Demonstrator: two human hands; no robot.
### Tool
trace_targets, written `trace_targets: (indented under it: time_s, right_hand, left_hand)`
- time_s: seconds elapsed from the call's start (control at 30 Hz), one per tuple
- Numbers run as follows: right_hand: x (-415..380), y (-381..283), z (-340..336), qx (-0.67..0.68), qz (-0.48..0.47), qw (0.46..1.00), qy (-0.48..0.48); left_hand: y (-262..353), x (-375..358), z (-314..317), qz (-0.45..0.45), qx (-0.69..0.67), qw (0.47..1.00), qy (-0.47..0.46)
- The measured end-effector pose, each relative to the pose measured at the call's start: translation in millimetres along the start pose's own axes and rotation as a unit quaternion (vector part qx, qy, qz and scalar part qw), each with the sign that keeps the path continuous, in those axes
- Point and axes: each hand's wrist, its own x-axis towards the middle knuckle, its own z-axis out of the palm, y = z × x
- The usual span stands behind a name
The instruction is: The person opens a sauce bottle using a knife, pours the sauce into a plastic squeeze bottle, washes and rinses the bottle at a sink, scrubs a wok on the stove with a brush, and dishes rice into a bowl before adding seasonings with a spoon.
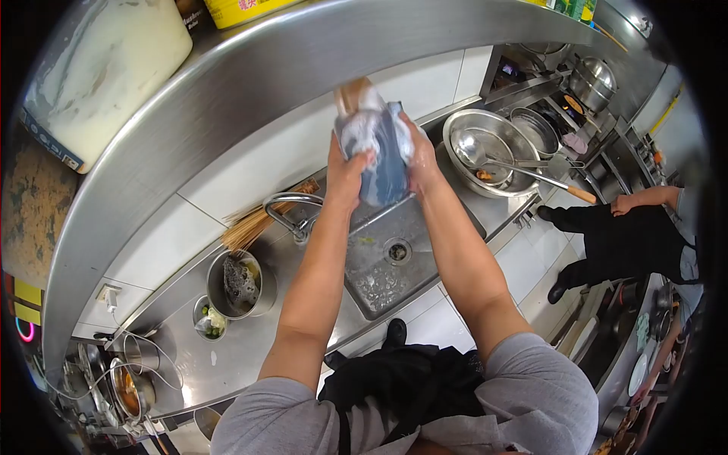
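Both hands are raised above the sink (387, 277), holding a soapy blue-grey object (385, 171) between them. White suds cover its upper part, and a tan, blurred piece (353, 97) shows at its top; I cannot make out its kind. My left hand (347, 171) grips the near left side, thumb across the front. On the right side, my right hand (418, 155) presses against it, with foam around the fingers. Below them, the curved faucet (292, 199) stands at the sink's left, and wet suds lie in the basin around the drain.
A large metal bowl (455, 148) with a ladle (531, 173) is right of the sink. Left are a pot (262, 292), a small bowl (203, 327) and a bamboo brush (262, 220). A steel shelf (250, 72) hangs close above. Another person (629, 235) stands at right.
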Motion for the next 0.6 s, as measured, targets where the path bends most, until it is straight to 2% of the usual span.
trace_targets:
  time_s: [0.03,0.1,0.13,0.17,0.23,0.3,0.37,0.4,0.43,0.47,0.5,0.53,0.57,0.6]
  right_hand:
    - [-6.4,7.8,-3.9,0.002,0.002,1.0,0.002]
    - [-11.7,19.9,-14.0,0.041,-0.008,0.998,0.055]
    - [-14.1,22.2,-14.6,0.085,0.007,0.995,0.053]
    - [-15.2,26.5,-15.0,0.087,0.007,0.995,0.055]
    - [-20.8,36.5,-11.3,0.234,0.036,0.963,0.129]
    - [-28.7,39.8,-5.7,0.262,0.035,0.957,0.121]
    - [-30.5,44.5,-9.8,0.215,0.103,0.965,0.109]
    - [-33.8,44.0,-15.7,0.151,0.139,0.971,0.126]
    - [-41.5,40.0,-23.2,0.151,0.14,0.97,0.129]
    - [-47.9,31.7,-32.3,-0.007,0.209,0.974,0.091]
    - [-53.7,24.6,-38.3,-0.167,0.271,0.947,0.05]
    - [-69.4,4.5,-24.3,-0.314,0.222,0.921,0.057]
    - [-65.2,3.1,-24.6,-0.318,0.224,0.92,0.054]
    - [-58.1,2.7,-26.5,-0.389,0.025,0.918,0.066]
  left_hand:
    - [3.4,1.2,3.8,-0.003,0.001,1.0,0.002]
    - [8.3,7.4,15.6,0.019,0.006,0.998,0.062]
    - [1.2,9.7,20.3,0.074,0.033,0.994,0.072]
    - [-6.0,11.8,24.7,0.073,0.034,0.994,0.071]
    - [-18.4,11.4,31.0,0.191,0.245,0.94,0.139]
    - [-26.1,10.7,29.0,0.203,0.288,0.926,0.137]
    - [-24.5,6.8,29.4,0.213,0.368,0.893,0.147]
    - [-23.0,3.9,26.6,0.21,0.37,0.895,0.136]
    - [-25.7,1.0,21.1,0.206,0.37,0.896,0.136]
    - [-30.0,3.6,14.4,0.2,0.375,0.893,0.15]
    - [-32.8,6.7,6.7,0.196,0.379,0.889,0.166]
    - [-31.4,4.7,0.5,0.183,0.381,0.893,0.157]
    - [-35.2,-0.9,-1.6,0.184,0.379,0.892,0.163]
    - [-41.6,-8.7,-1.8,0.172,0.395,0.888,0.162]
